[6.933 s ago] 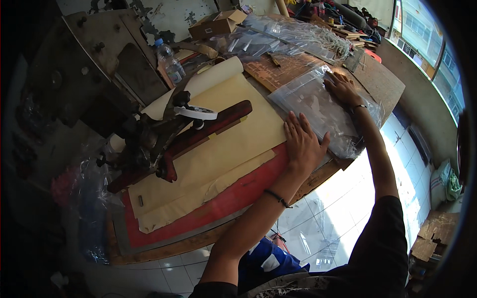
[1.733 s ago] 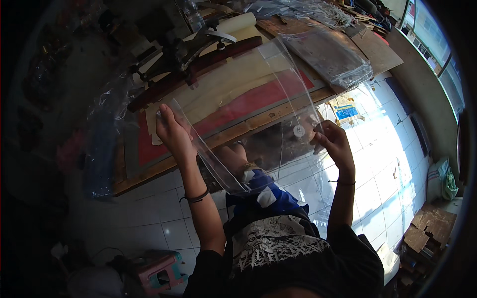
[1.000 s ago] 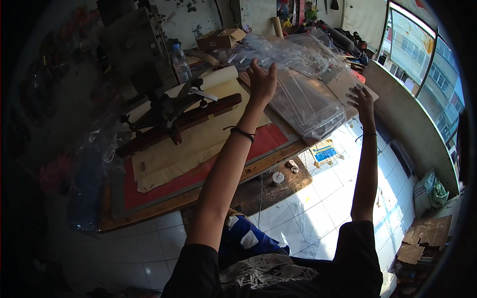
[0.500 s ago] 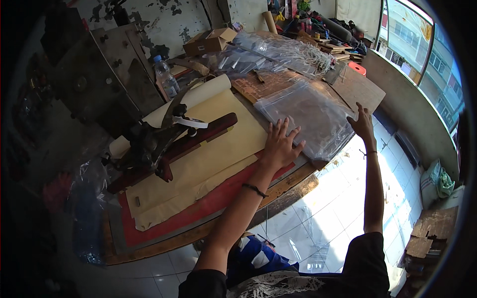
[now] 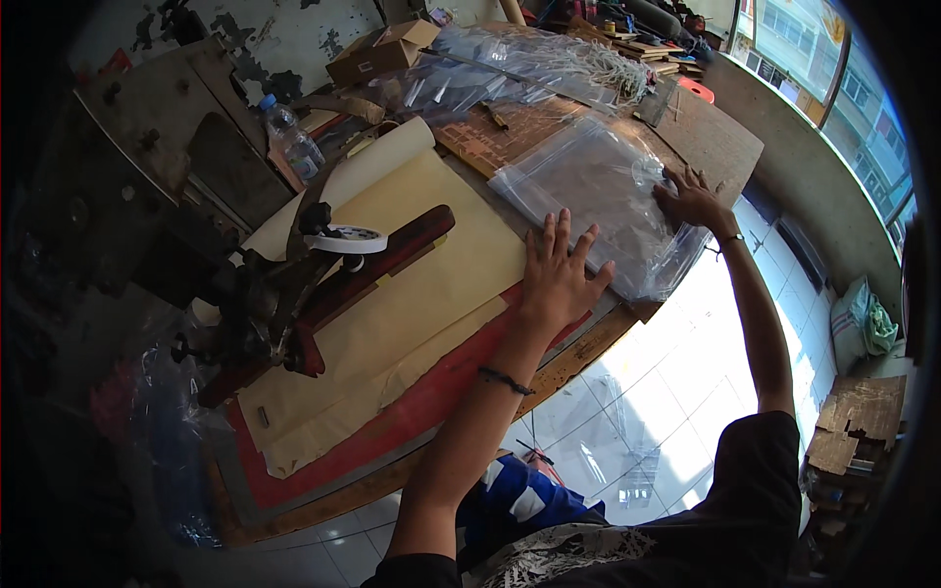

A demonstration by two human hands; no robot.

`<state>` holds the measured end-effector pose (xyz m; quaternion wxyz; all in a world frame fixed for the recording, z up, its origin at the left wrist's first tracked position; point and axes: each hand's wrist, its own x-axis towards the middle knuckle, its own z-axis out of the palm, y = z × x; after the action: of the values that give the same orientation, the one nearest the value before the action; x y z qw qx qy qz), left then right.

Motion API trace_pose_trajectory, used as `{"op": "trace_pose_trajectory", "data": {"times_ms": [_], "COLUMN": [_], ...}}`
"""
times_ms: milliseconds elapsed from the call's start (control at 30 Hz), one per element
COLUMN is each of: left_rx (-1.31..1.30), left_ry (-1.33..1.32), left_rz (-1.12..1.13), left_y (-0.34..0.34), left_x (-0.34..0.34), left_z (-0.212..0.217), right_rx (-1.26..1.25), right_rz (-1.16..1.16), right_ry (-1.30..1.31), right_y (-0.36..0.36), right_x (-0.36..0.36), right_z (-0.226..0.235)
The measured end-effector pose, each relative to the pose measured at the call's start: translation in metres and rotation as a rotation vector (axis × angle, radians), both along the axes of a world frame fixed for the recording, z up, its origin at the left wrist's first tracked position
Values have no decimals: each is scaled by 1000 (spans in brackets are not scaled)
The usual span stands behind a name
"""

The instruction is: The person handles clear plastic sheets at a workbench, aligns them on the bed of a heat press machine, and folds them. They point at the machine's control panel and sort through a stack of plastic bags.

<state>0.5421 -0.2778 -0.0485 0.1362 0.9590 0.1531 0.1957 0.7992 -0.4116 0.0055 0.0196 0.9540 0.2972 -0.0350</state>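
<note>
A stack of clear plastic sheets or bags point(image 5: 598, 186) lies flat on the right part of the workbench. My left hand point(image 5: 564, 274) is at the near left edge of this stack, fingers spread, holding nothing. Resting on the stack's right side is my right hand point(image 5: 694, 199), its fingers stretched out over the plastic. Left of the hands, a yellowish sheet point(image 5: 412, 284) runs out from a roll point(image 5: 377, 176) over a red mat point(image 5: 353, 441). Above that sheet reaches the dark red bar point(image 5: 392, 255) of a machine, with a white tape roll point(image 5: 348, 238) beside it.
The dark machine body point(image 5: 186, 127) fills the left. Farther back are a cardboard box point(image 5: 382, 51), a water bottle point(image 5: 291, 137), a cutter knife point(image 5: 497, 118) and heaped clear plastic point(image 5: 490, 64). A brown board point(image 5: 711, 137) lies at the bench's right end. White floor tiles point(image 5: 676, 363) show below.
My right hand has come down and inward, from above the stack's right edge onto the plastic. My left hand stays spread at the near left edge. The view has shifted slightly.
</note>
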Motion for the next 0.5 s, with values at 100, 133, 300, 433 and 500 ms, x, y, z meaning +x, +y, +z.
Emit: {"op": "trace_pose_trajectory", "data": {"times_ms": [100,133,300,433,500], "left_rx": [14,16,26,1,12], "left_ry": [-12,-29,-47,-27,-41], "left_rz": [2,3,-7,30,31], "left_y": [1,2,-2,4,0], "left_x": [-2,-4,1,-2,-2], "left_z": [-1,-2,-7,0,5], "right_rx": [-90,-29,290,243,184], "right_rz": [145,260,551,540,633], "right_ry": [-51,-136,-118,-170,-216], "right_y": [35,48,120,137,135], "right_x": [20,25,74,61,63], "right_z": [29,34,-29,-51,-44]}}
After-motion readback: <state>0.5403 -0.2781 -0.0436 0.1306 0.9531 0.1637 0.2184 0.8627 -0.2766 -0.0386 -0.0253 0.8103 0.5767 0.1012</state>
